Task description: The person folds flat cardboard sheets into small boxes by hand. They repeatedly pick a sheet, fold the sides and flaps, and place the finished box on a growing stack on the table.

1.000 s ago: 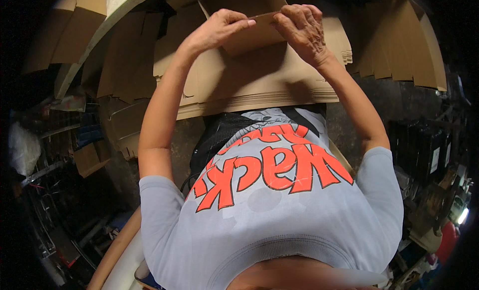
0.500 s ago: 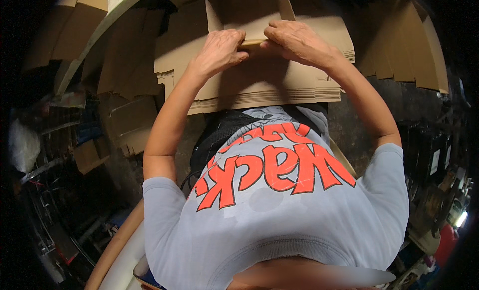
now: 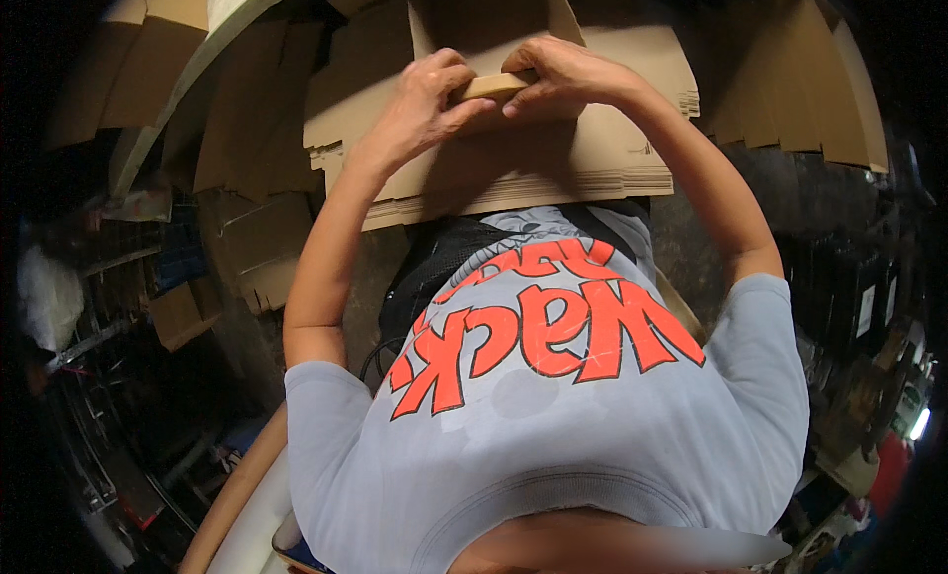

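Observation:
A partly raised brown cardboard box point(image 3: 494, 16) stands on a stack of flat cardboard sheets point(image 3: 425, 184) in front of my body. Both hands are at its near side, thumbs toward me and fingers curled over. Between them shows a short tan front flap point(image 3: 492, 86), gripped from its two ends. My left hand point(image 3: 434, 88) is closed on the flap's left end, my right hand point(image 3: 553, 71) on its right end. The side walls of the box stand up beyond my hands. My fingertips are partly hidden behind the flap.
Bent cardboard sheets point(image 3: 790, 80) lean at the far right, and more cardboard point(image 3: 252, 110) stands at the left beside a pale curved edge point(image 3: 183, 90). A small open carton point(image 3: 185, 315) sits lower left. Dark clutter lines both sides.
Both hands have shifted slightly inward and tilted the flap, so more of its tan face shows between them. My right hand has moved left, its thumb now nearer me.

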Action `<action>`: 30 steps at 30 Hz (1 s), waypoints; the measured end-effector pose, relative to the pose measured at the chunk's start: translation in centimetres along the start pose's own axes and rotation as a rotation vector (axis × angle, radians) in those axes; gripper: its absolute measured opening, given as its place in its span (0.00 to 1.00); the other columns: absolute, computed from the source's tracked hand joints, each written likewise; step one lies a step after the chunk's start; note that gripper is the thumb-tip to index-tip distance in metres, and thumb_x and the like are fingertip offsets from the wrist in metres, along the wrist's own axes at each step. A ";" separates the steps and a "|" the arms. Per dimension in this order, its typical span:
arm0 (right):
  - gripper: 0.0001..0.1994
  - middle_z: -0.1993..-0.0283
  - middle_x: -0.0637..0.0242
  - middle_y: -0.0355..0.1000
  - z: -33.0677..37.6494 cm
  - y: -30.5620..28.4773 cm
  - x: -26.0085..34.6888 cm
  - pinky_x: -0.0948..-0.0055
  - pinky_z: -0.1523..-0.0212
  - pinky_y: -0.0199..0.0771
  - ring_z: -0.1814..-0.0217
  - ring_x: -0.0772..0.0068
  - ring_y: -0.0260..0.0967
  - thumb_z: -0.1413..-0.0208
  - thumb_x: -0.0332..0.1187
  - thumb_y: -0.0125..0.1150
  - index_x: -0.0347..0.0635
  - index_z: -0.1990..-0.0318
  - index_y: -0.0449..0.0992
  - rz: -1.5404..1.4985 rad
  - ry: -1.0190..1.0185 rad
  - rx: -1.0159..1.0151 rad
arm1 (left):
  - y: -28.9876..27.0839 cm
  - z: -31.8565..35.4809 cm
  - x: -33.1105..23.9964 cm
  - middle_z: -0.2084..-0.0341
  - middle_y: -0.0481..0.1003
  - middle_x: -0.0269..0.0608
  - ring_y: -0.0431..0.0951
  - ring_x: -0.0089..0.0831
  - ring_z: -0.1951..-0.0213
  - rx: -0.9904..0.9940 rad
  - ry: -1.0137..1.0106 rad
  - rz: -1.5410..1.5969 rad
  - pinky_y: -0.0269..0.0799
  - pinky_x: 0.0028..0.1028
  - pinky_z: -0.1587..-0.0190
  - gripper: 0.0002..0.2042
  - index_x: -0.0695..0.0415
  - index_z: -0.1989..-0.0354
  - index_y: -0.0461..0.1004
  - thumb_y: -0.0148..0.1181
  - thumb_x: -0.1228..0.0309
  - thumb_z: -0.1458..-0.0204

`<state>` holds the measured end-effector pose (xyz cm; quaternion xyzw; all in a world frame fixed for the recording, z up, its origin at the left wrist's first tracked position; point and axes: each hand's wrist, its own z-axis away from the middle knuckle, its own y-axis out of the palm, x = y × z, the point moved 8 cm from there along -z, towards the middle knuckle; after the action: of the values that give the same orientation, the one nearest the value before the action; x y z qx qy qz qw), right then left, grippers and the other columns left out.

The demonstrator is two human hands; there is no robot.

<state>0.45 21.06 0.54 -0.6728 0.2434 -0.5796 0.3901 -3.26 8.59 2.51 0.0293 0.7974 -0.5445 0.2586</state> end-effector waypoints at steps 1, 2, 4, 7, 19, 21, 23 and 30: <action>0.22 0.75 0.50 0.67 -0.1 0.5 -0.5 0.59 0.67 0.65 0.70 0.54 0.67 0.57 0.44 0.71 0.31 0.69 0.71 0.010 0.043 0.066 | -0.5 0.3 -0.3 0.74 0.71 0.42 0.71 0.36 0.67 -0.027 0.047 -0.039 0.69 0.33 0.63 0.17 0.63 0.64 0.75 0.69 0.61 0.52; 0.22 0.75 0.51 0.66 -0.1 0.9 -1.0 0.59 0.68 0.64 0.71 0.55 0.66 0.57 0.44 0.71 0.31 0.70 0.70 0.019 0.083 0.133 | -0.6 0.6 0.0 0.74 0.71 0.41 0.71 0.35 0.67 -0.011 0.024 -0.086 0.69 0.32 0.61 0.18 0.63 0.66 0.77 0.68 0.58 0.51; 0.22 0.76 0.50 0.64 -0.1 1.4 -1.3 0.59 0.69 0.62 0.72 0.56 0.64 0.56 0.44 0.71 0.31 0.71 0.69 0.019 0.119 0.201 | -0.5 0.9 0.5 0.76 0.70 0.40 0.70 0.34 0.67 0.042 -0.021 -0.076 0.68 0.33 0.58 0.18 0.63 0.68 0.77 0.67 0.57 0.50; 0.22 0.76 0.50 0.64 -0.1 1.1 -0.8 0.59 0.70 0.61 0.73 0.58 0.64 0.55 0.44 0.70 0.32 0.72 0.68 0.006 0.102 0.175 | -0.2 0.8 1.0 0.79 0.69 0.39 0.69 0.33 0.69 0.094 -0.052 -0.024 0.66 0.35 0.51 0.19 0.63 0.71 0.76 0.65 0.55 0.48; 0.22 0.77 0.50 0.67 -0.4 1.5 -0.5 0.60 0.70 0.63 0.73 0.57 0.67 0.52 0.46 0.69 0.32 0.71 0.72 0.023 0.144 0.245 | 1.0 0.9 0.8 0.81 0.69 0.44 0.74 0.36 0.70 0.193 -0.064 -0.074 0.52 0.43 0.32 0.20 0.63 0.71 0.76 0.55 0.55 0.41; 0.22 0.77 0.50 0.67 -0.5 1.6 -0.3 0.59 0.70 0.63 0.73 0.56 0.66 0.52 0.46 0.69 0.32 0.71 0.73 0.057 0.135 0.247 | 1.5 0.8 1.1 0.81 0.70 0.45 0.75 0.37 0.69 0.277 -0.091 -0.080 0.50 0.43 0.31 0.22 0.63 0.70 0.77 0.53 0.53 0.40; 0.21 0.75 0.51 0.69 -0.1 1.5 -0.3 0.60 0.68 0.65 0.72 0.55 0.68 0.53 0.46 0.70 0.34 0.70 0.74 0.098 0.146 0.268 | 1.8 0.7 1.7 0.80 0.71 0.46 0.75 0.37 0.69 0.349 -0.126 -0.066 0.48 0.43 0.31 0.23 0.63 0.69 0.77 0.51 0.51 0.39; 0.12 0.62 0.56 0.75 2.1 -2.9 -1.7 0.63 0.57 0.73 0.59 0.54 0.73 0.54 0.34 0.69 0.38 0.64 0.78 0.386 -0.031 0.205 | 2.3 -0.8 2.5 0.84 0.71 0.45 0.73 0.38 0.75 0.453 0.004 -0.092 0.67 0.39 0.54 0.33 0.64 0.76 0.77 0.49 0.41 0.43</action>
<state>1.80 24.62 1.85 -0.5793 0.3015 -0.5052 0.5641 -4.98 9.66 -0.32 0.0514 0.6558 -0.7208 0.2186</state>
